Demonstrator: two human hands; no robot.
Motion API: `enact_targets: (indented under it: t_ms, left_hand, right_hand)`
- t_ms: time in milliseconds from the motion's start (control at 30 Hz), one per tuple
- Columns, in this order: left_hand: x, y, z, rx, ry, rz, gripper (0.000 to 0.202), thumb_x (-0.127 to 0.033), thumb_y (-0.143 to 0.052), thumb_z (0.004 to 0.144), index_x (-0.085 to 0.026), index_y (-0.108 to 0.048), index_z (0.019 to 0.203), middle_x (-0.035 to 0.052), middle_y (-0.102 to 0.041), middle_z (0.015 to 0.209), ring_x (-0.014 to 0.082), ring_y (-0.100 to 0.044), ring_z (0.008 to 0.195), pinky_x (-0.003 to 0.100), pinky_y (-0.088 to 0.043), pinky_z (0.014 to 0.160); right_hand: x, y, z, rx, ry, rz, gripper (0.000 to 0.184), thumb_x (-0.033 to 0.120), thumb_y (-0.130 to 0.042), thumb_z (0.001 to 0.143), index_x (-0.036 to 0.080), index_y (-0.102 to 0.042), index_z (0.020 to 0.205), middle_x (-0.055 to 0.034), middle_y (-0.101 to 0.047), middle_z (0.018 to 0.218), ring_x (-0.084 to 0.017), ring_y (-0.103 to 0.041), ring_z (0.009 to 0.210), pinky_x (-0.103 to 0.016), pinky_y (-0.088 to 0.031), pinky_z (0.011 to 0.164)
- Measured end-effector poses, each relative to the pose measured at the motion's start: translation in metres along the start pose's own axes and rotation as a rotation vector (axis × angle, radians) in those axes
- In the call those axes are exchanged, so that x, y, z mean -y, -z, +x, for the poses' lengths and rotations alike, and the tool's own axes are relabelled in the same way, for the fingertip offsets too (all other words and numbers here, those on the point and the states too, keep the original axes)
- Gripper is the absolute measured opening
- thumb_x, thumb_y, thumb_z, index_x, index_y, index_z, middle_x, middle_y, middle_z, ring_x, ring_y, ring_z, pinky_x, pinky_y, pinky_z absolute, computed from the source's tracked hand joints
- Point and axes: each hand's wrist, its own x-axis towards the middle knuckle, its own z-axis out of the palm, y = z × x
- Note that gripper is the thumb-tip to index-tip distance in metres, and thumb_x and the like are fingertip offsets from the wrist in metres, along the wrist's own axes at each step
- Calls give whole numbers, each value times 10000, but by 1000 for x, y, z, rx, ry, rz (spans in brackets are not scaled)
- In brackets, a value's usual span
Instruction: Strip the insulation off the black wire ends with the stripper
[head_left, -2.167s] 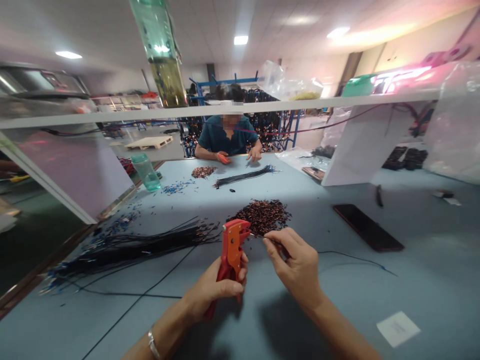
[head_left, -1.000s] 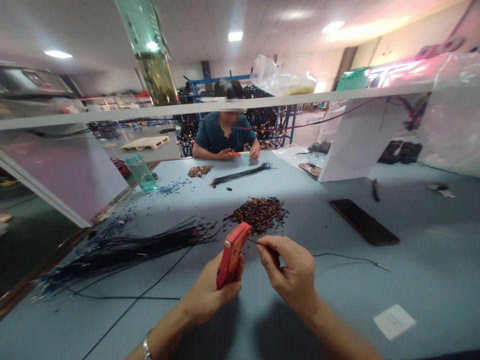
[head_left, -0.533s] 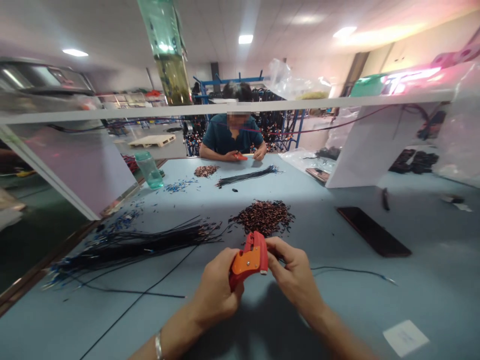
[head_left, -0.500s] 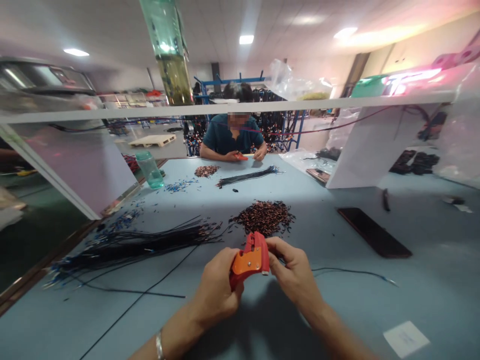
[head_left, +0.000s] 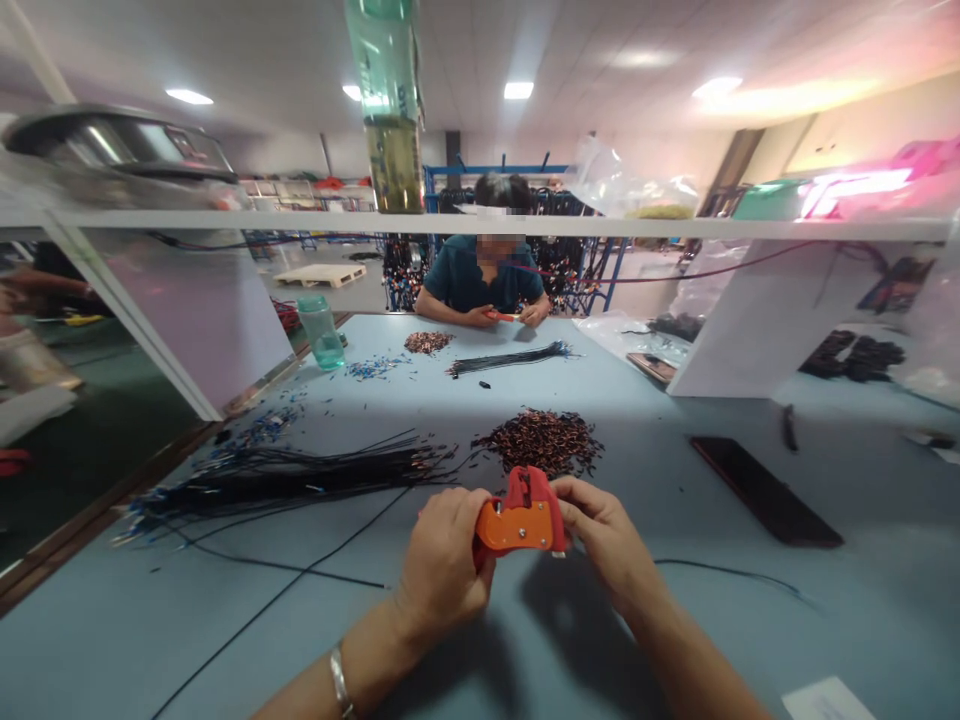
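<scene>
My left hand [head_left: 448, 550] is wrapped around the handles of a red and orange wire stripper [head_left: 519, 525], its jaw end up and facing right. Close against the stripper's right side, my right hand [head_left: 600, 525] is closed in a pinch. A black wire [head_left: 739, 570] runs out to the right from behind that hand; the pinched end is hidden by the fingers and the tool. Just beyond the stripper lies a heap of short black and copper-coloured offcuts [head_left: 544, 440]. Left of my hands is a thick bundle of black wires [head_left: 300, 478] with bared ends.
A dark phone [head_left: 765, 490] lies on the right, with a white paper [head_left: 829, 700] at the near edge. A shelf [head_left: 480, 226] spans above the table [head_left: 360, 640]. Across it sits a co-worker [head_left: 487, 275] holding a red tool, near a green bottle [head_left: 321, 332] and a smaller wire bundle [head_left: 510, 358].
The view has shifted, so the scene sits further right. The stripper has turned to a more level angle between my hands. My right hand stays at its side.
</scene>
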Motion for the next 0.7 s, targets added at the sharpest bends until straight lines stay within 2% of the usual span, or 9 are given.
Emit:
enact_targets:
  t_ms: [200,300,533,700]
  left_hand:
    - [-3,1,0,-44,-133,42,290,-169,-503,792,-144,-498,1082,101,-593,849,251,-515,744,382,-414,669]
    - [-3,0,-1,-59,-170,48,317,-143,-492,767,-129,-499,1084,107,-579,849,250,-501,746,382,-412,667]
    - [-4,1,-1,-60,-177,46,341,-125,-496,753,-111,-497,1094,116,-576,854,251,-493,753,387,-414,682]
    - [-4,1,-1,-61,-192,37,338,-125,-497,751,-110,-496,1089,123,-582,864,255,-503,762,393,-422,679]
  right_hand:
    - [-4,-9,-6,131,-66,-5,278,407,-758,723,143,-671,716,21,-555,607,-92,-422,527,-207,-380,525]
    - [-4,-11,-9,158,-51,-15,235,350,-772,711,138,-673,690,21,-544,605,-96,-432,562,-203,-394,548]
    - [-3,-9,-10,198,4,-53,188,300,-749,717,141,-668,659,22,-524,581,-111,-451,588,-213,-426,578]
    - [-2,-12,-11,210,45,-89,195,293,-731,711,141,-638,631,28,-502,558,-108,-442,578,-202,-405,565]
